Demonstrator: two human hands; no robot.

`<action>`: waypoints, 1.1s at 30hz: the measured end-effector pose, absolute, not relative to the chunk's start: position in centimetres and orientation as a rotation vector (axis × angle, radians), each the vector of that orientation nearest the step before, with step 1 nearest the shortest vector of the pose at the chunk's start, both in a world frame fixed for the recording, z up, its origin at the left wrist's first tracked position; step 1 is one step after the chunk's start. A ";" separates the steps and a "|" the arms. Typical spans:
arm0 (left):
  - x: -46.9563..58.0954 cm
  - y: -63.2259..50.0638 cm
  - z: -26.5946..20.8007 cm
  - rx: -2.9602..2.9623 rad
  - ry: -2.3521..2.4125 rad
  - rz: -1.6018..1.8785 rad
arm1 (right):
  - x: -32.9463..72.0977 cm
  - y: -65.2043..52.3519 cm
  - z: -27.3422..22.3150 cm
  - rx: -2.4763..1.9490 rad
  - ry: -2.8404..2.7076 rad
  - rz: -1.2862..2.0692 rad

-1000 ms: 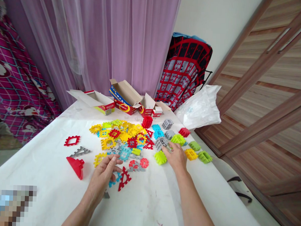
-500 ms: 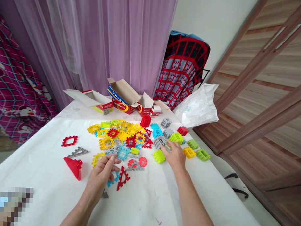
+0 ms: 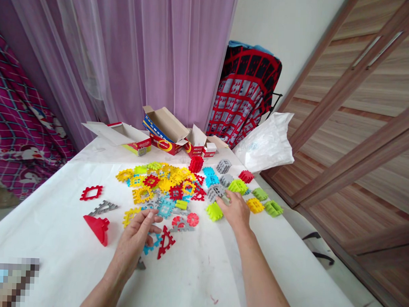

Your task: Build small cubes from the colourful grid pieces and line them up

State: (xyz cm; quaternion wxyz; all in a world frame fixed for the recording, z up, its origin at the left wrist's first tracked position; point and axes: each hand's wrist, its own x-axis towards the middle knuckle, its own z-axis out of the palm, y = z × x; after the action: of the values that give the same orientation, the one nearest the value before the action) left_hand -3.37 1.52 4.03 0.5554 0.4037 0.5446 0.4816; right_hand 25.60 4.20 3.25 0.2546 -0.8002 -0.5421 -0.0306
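My left hand point(image 3: 137, 235) hovers over the near side of the pile, fingers loosely bent and apart, with nothing visible in it. Under its fingertips lie a light-blue building piece point(image 3: 153, 244) and a red triangular piece point(image 3: 166, 242). My right hand point(image 3: 235, 211) reaches to the sorted stacks with its fingers apart. Its thumb and fingertips are at the near edge of a grey stack of pieces point(image 3: 215, 192); whether they press on it I cannot tell. A lime-green stack point(image 3: 214, 211) sits left of that hand, another lime stack point(image 3: 238, 186) just beyond it.
A mixed heap of yellow pieces point(image 3: 170, 179) covers the table's middle. Yellow point(image 3: 255, 205) and green point(image 3: 273, 208) stacks stand at right. Left lie a red square frame point(image 3: 91, 193), a grey triangle point(image 3: 103, 207) and a red part point(image 3: 97, 230). Open boxes point(image 3: 164, 145) and a white bag point(image 3: 265, 144) are behind.
The whole view has shifted slightly, so everything appears a little farther left. Both hands keep nearly the same pose over the same pieces.
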 end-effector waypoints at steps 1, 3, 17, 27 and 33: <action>-3.4 1.5 4.0 0.952 1.285 1.136 | 25.6 4.2 3.3 -2.173 -1.473 -0.082; -3.4 1.5 4.0 0.952 1.286 1.136 | 25.5 4.2 3.3 -2.173 -1.472 -0.082; -4.2 1.9 4.3 0.888 1.286 1.255 | 26.5 4.5 1.9 -1.945 -1.465 -0.191; -6.4 3.2 4.5 0.742 1.312 1.545 | 19.2 3.7 1.9 -1.470 -1.804 -0.215; -7.0 3.5 4.2 0.713 1.313 1.624 | 13.2 3.8 4.1 -1.510 -2.314 0.026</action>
State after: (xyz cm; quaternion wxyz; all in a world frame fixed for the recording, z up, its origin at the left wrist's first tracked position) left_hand -6.98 3.54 4.15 0.4506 0.2886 0.5312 0.6569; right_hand 13.21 3.76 4.08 0.1880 -0.5367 -0.8225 0.0092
